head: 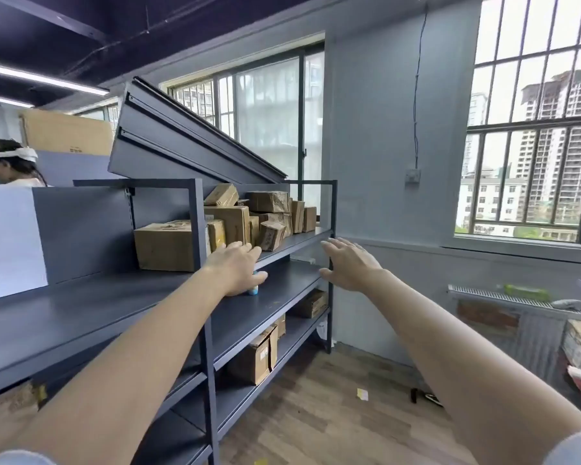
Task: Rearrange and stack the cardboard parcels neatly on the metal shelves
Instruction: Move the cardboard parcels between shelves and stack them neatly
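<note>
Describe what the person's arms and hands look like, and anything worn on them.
Both forearms are bare. The left hand and right hand wear no gloves, and no rings or watch show. Light blue-grey short sleeves appear only at the frame's bottom corners.

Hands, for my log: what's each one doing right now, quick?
Left hand: open, fingers extended toward the parcels, holding nothing.
Right hand: open, fingers spread, holding nothing.

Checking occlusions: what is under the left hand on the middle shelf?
Under the left hand a small white-and-blue object peeks out on the middle shelf; the hand covers most of it, so what it is cannot be told.
</note>
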